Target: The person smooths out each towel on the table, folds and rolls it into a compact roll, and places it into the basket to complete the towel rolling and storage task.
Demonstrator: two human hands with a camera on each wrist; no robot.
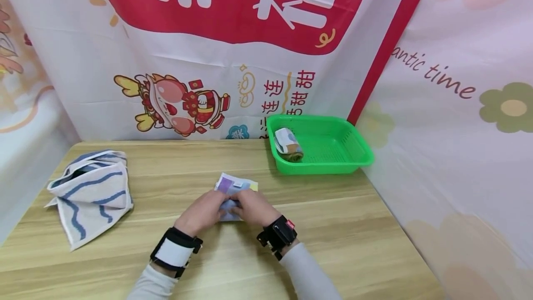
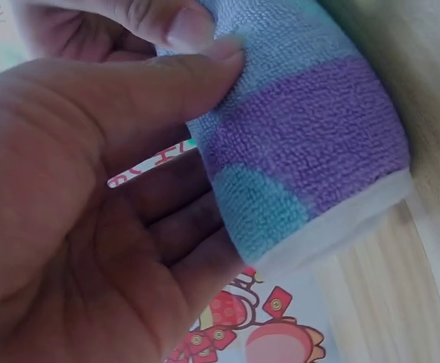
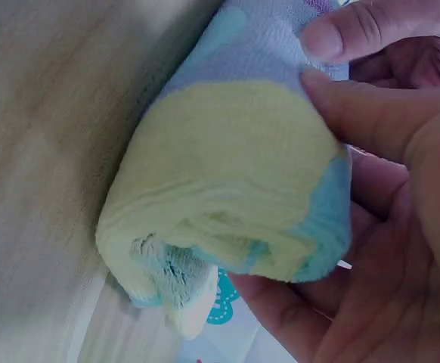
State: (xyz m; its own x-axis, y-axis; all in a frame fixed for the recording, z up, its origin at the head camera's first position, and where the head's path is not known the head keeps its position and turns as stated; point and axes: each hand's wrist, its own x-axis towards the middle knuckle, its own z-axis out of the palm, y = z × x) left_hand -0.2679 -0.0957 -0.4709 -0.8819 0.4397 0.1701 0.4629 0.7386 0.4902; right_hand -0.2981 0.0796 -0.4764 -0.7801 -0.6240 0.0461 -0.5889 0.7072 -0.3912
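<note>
A small terry towel (image 1: 237, 183) with blue, purple, teal and yellow patches lies at the middle of the table, partly rolled up. My left hand (image 1: 203, 213) holds its left side; in the left wrist view the thumb presses the blue cloth (image 2: 311, 128) while the other fingers sit behind it. On the opposite side my right hand (image 1: 255, 207) grips the towel too, thumb on top and fingers behind. The right wrist view shows the rolled yellow end (image 3: 235, 144) with its layers coiled. Both thumbs are close together.
At the table's left lies a crumpled white towel (image 1: 93, 189) with blue wavy stripes. A green plastic basket (image 1: 329, 168) stands at the back right, a rolled towel (image 1: 288, 145) inside at its left end. Printed cloths hang behind the table and at its sides.
</note>
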